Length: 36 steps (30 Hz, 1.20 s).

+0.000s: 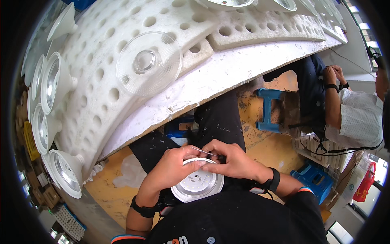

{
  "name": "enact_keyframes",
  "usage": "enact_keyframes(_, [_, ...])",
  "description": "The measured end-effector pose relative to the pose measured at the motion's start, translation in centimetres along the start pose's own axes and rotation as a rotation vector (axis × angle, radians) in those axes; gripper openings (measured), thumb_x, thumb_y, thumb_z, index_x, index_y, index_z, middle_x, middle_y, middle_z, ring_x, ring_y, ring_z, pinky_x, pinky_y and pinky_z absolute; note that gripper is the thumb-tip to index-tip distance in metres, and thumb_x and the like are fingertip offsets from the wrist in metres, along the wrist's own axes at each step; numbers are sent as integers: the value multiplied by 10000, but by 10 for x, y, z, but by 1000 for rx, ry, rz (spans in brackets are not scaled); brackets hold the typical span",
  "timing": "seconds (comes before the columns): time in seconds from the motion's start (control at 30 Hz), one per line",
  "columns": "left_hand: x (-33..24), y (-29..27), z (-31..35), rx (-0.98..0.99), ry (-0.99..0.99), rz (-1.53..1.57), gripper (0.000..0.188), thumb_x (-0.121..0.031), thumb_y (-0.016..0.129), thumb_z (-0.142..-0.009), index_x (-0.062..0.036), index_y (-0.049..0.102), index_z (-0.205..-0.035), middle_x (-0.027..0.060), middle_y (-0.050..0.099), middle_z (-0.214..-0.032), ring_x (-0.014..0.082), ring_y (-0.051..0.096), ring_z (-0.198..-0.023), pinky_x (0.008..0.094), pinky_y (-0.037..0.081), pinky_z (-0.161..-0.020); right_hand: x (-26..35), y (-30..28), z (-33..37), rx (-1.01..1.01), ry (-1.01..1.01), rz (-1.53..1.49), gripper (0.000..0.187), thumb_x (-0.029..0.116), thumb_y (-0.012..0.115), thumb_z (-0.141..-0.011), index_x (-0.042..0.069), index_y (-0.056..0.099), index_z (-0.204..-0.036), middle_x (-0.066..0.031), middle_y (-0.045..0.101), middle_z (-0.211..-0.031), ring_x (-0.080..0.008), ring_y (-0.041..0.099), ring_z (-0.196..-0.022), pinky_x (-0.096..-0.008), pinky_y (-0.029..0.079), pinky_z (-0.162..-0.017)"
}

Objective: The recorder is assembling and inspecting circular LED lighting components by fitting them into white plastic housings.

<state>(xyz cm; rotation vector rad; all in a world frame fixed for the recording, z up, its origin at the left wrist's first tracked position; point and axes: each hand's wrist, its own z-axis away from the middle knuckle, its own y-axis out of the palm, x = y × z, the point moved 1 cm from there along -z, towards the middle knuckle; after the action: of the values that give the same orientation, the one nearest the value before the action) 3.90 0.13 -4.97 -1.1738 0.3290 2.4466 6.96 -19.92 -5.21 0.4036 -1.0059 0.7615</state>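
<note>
Over my lap is a round white LED lamp point(198, 186), its open face with the small LED board turned up. My left hand point(172, 166) is closed on the lamp's far left rim, its thumb lying over the face. My right hand point(232, 162) grips the far right rim, with thumb and fingers bent close to the left fingertips. Between the two hands a thin, pale, curved strip point(204, 151) stands up at the far rim; I cannot tell whether it belongs to the lamp. The fingers partly hide that rim.
A clear ribbed lens disc point(170, 75) lies on the white foam board point(91, 87) with holes. Several lamp housings point(65, 173) line the board's left edge, more the far edge. At right sit a blue stool point(266, 110) and another person point(357, 110) with hands together. Another blue stool point(313, 179) stands nearer.
</note>
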Motion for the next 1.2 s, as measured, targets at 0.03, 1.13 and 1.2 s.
enact_keyframes(0.03, [-2,0,0,2,0,-1,292,-145,679,-877,23,645,-1113,135,700,-997,187,673,-910,312,516,-808,-5,2,0,-1,-37,17,322,193,759,-830,52,602,-1073,4,538,-722,-67,507,-660,-239,423,-590])
enact_keyframes(1.13, [10,8,25,-55,14,478,389,-87,418,-956,25,519,-1315,113,627,-1156,132,598,-1035,272,464,-912,-12,13,36,-238,-380,539,606,-30,672,-788,116,526,-1357,-79,541,-670,-250,587,-582,-357,489,-533])
enact_keyframes(1.2, [11,8,25,-56,18,472,387,-88,418,-957,24,521,-1312,111,628,-1152,132,598,-1033,273,465,-908,-13,13,35,-278,-402,536,634,-31,679,-766,135,529,-1359,-64,479,-629,-233,546,-540,-359,468,-499])
